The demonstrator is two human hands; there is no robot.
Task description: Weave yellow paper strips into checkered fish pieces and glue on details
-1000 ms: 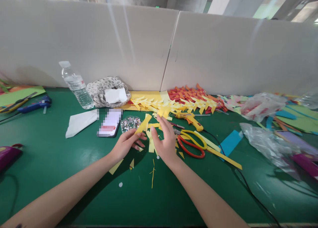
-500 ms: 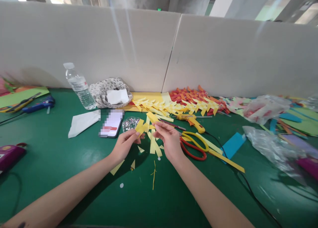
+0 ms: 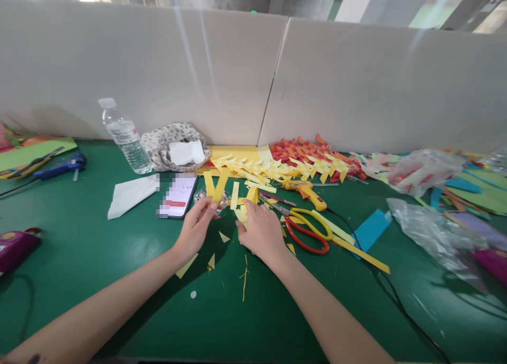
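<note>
L hand (image 3: 197,225) holds 2 ylw strips (image 3: 219,187) in V, R hand (image 3: 262,230) nr scissors (image 3: 289,213).

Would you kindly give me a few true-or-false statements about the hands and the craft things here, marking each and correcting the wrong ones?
1. The left hand holds yellow paper that forms a V. True.
2. The right hand grips the handles of the scissors. False: the handles of the scissors lie clear of the right hand, to its right.
3. Both scissor handles are blue. False: one is red, the other yellow.
4. The water bottle is to the left of the spotted cloth pouch. True.
5. The glue gun just behind the scissors is purple. False: a yellow glue gun lies there.
</note>
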